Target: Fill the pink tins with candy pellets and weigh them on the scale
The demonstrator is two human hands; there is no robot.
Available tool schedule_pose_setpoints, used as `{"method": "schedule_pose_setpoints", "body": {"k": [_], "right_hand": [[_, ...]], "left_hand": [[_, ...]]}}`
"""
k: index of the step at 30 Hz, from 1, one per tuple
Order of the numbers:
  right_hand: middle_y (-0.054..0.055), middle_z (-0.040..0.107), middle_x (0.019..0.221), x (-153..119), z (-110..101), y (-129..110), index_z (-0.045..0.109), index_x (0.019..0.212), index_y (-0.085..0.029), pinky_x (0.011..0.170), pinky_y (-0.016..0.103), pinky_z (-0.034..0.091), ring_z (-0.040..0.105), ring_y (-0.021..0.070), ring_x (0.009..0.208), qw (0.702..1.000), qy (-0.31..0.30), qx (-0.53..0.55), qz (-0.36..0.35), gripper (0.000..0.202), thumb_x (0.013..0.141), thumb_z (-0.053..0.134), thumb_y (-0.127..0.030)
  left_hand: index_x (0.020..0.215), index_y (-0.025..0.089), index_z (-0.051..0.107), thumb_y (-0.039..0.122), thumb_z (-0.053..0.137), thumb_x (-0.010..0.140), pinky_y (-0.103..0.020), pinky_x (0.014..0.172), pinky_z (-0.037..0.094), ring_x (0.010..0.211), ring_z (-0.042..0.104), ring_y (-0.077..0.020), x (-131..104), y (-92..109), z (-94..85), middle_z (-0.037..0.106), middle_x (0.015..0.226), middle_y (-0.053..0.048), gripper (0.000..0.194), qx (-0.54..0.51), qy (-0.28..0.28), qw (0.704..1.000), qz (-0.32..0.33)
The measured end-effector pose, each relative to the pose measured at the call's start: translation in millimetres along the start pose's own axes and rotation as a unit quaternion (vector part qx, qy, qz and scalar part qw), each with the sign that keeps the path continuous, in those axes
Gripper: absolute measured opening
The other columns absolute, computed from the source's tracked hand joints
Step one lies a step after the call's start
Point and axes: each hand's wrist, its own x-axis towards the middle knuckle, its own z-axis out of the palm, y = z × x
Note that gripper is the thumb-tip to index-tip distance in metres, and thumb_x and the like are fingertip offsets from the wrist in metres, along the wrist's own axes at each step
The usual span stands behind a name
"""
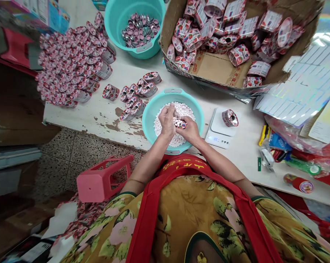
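From my remote seat, the white, paint-chipped counter (244, 157) spreads widest, bearing an open brown cardboard box (212, 65) of strawberry-printed packs. Nearer stands a round, pale-teal plastic basin (149, 117), just left of a flat white digital scale (218, 122). Over the basin I see both hands: the right hand (190, 129) has its grip clamped on a small, round, glossy red-and-white container (180, 125); whether it touches what lies below, I cannot tell. The left hand (167, 120) curls beside it, and I cannot tell whether its fingertips close on anything. I judge the container light and fairly stiff, its surface slick, so I favour a gentle hold around the side wall, kept level. Smallest are the whitish, rounded tablets (187, 109) in the basin, probably hard, dry and quick to spill.
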Motion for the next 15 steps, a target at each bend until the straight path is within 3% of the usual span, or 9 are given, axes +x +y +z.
{"method": "schedule_pose_setpoints", "body": {"k": [8,15], "right_hand": [[0.005,0.071,0.108,-0.8,-2.2,0.5,0.067,0.102,-0.023,0.094,0.037,0.051,0.066,0.0245,0.104,1.0,0.015,-0.012,0.018,0.029,0.074,0.074,-0.024],[0.004,0.07,0.104,0.0,-12.6,6.3,0.068,0.1,-0.022,0.09,0.035,0.051,0.065,0.0239,0.099,1.0,-0.003,0.014,0.014,0.028,0.072,0.074,-0.025]], "left_hand": [[0.068,0.02,0.049,0.047,0.074,0.089,-0.021,0.053,0.039,0.05,0.044,-0.0073,-2.1,-1.0,3.0,0.044,0.057,0.006,0.043,0.04,-0.029,0.998,0.032],[0.071,0.02,0.047,0.049,0.075,0.088,-0.02,0.041,0.03,0.041,0.036,-0.0047,-6.4,1.9,16.3,0.041,0.053,0.008,0.044,0.031,-0.062,0.997,-0.036]]}}
